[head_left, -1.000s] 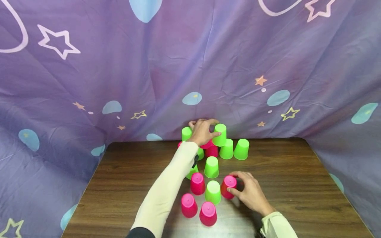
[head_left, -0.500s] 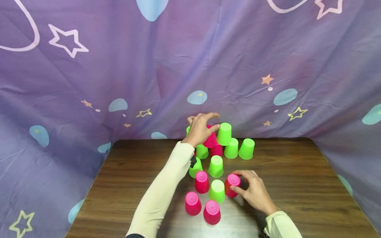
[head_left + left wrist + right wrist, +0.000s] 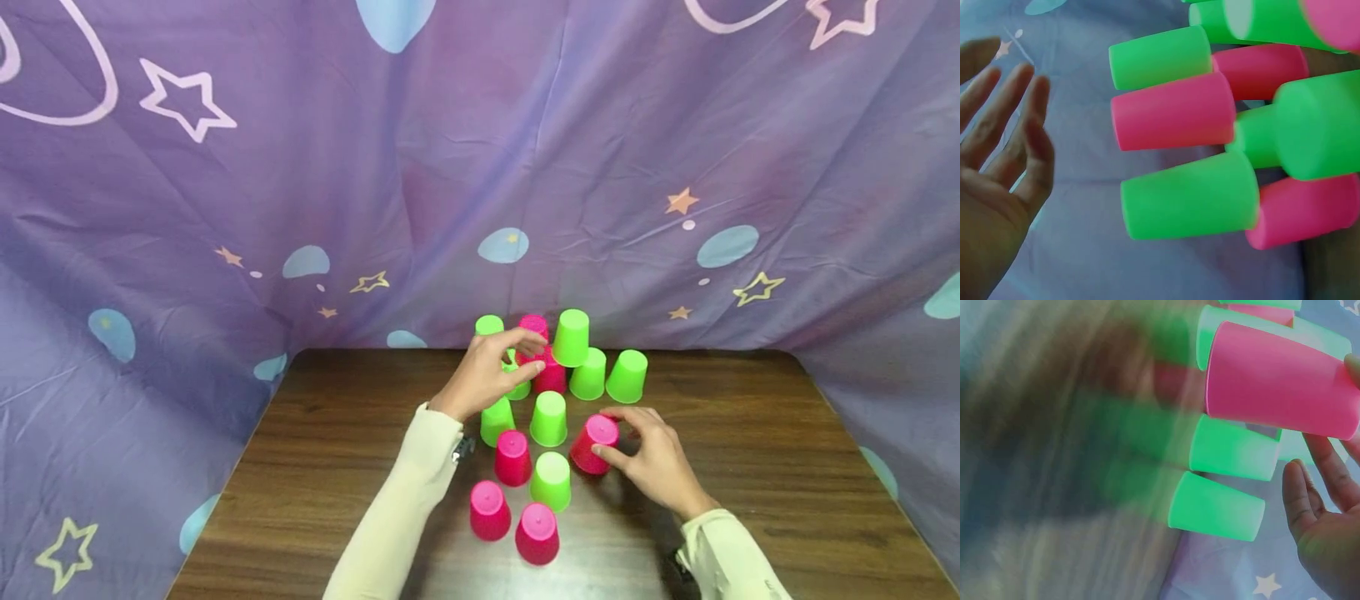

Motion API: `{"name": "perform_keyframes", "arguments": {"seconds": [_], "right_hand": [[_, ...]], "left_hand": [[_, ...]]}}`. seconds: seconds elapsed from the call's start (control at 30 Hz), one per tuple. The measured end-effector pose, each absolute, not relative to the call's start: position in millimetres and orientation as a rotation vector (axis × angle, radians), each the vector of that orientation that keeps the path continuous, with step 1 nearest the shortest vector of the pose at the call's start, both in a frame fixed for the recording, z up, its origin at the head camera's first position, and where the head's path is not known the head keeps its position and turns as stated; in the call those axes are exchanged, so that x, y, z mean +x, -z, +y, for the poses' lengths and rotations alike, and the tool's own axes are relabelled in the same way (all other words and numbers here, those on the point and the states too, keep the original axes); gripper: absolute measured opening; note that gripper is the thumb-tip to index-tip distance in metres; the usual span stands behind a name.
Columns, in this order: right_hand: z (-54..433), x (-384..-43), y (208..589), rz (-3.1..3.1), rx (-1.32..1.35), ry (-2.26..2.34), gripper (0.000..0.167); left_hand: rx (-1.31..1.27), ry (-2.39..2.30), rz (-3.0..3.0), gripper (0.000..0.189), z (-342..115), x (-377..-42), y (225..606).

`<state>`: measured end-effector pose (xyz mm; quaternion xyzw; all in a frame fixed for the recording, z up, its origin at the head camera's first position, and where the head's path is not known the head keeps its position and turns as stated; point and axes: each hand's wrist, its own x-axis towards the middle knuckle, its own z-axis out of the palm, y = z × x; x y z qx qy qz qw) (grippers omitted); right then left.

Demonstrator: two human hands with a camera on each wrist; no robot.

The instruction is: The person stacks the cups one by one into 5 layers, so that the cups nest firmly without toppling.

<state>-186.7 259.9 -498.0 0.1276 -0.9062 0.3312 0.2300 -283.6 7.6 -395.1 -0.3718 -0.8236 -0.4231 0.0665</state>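
My right hand (image 3: 660,467) pinches an upside-down pink cup (image 3: 594,446) between thumb and fingers. In the right wrist view this held cup (image 3: 1279,381) is raised off the tabletop. My left hand (image 3: 487,373) holds nothing; its fingers are spread in the left wrist view, apart from the cups. Behind it, an upper row sits on the back row of upturned cups: a green cup (image 3: 489,326), a pink cup (image 3: 1172,112) and another green cup (image 3: 572,337). The left hand partly hides the row beneath, whose right-end green cup (image 3: 627,377) has nothing on top.
Several upturned cups stand nearer on the wooden table (image 3: 315,492), among them a middle green cup (image 3: 550,419), a pink cup (image 3: 513,458) and a front pink cup (image 3: 537,533). A patterned purple cloth (image 3: 420,208) hangs right behind the table's back edge.
My left hand has let go of the upper-row green cup and drawn back toward me. My right hand has lifted the pink cup and moved it slightly away from me. The view shifted slightly.
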Motion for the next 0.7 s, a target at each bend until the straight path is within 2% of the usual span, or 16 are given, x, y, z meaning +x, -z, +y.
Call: {"name": "perform_keyframes", "arguments": {"seconds": [0.3,0.7], "right_hand": [[270,-206,475,-2.513,0.365,-0.905,0.048],[282,-230,440,-2.487,0.403,-0.832,0.047]], "left_hand": [[-1.269,1.252,-2.719,0.025,-22,-259,428],[-1.260,1.195,-2.842,0.036,-38,-250,461]]}}
